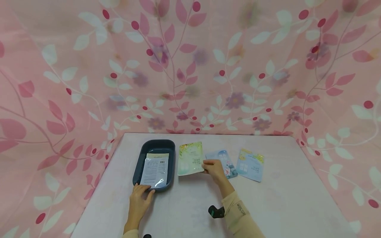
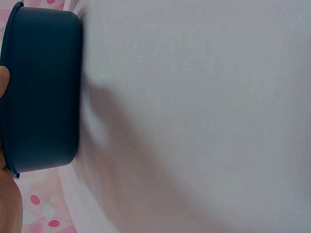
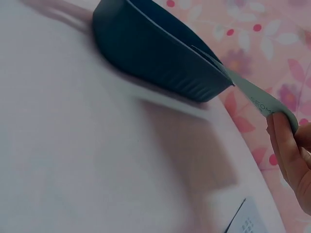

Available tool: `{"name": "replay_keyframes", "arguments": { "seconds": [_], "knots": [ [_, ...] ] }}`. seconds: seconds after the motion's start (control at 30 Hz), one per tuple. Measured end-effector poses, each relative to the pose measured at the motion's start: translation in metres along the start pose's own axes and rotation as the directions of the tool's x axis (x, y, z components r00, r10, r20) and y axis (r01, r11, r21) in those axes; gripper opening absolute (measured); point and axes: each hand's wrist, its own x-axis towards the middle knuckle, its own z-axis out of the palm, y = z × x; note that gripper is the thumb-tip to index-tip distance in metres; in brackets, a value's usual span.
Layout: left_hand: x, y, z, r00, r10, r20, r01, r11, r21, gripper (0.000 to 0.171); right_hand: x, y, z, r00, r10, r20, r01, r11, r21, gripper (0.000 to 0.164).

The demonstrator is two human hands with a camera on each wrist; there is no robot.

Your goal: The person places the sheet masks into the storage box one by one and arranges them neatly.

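My right hand (image 1: pixel 215 169) pinches a light green flat sachet (image 1: pixel 190 159) by its right edge, near the lower corner. In the right wrist view the sachet (image 3: pixel 257 97) is tilted above the table, with its shadow below. At the left my left hand (image 1: pixel 139 201) holds the near rim of a dark blue rectangular basin (image 1: pixel 172 165), its thumb at the outer wall. Inside the basin lies a sachet (image 1: pixel 155 170) showing its printed back and barcode. The left wrist view has the basin's outer wall (image 2: pixel 43 92), with only parts of the hand at the left edge.
To the right lie a blue sachet with flowers (image 1: pixel 228 167), partly behind my right hand, and a light blue sachet with a yellow-green corner (image 1: pixel 251 165). A black device (image 1: pixel 216 211) shows beside the right sleeve. Pink floral cloth (image 1: pixel 190 82) stands behind the white table (image 1: pixel 285 198).
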Motion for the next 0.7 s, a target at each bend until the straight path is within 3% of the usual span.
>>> {"name": "replay_keyframes", "arguments": {
  "seconds": [0.23, 0.7],
  "knots": [
    [0.000, -0.001, 0.001, 1.000, -0.005, 0.001, 0.005, 1.000, 0.000, 0.028, 0.000, -0.012, 0.012, 0.999, -0.028, 0.046, 0.026, 0.999, 0.029, 0.024],
    [0.000, 0.002, 0.000, 1.000, -0.006, 0.001, 0.006, 1.000, 0.001, 0.027, -0.001, -0.023, 0.057, 0.983, -0.070, 0.170, 0.064, 0.997, 0.040, 0.022]
  ]
}}
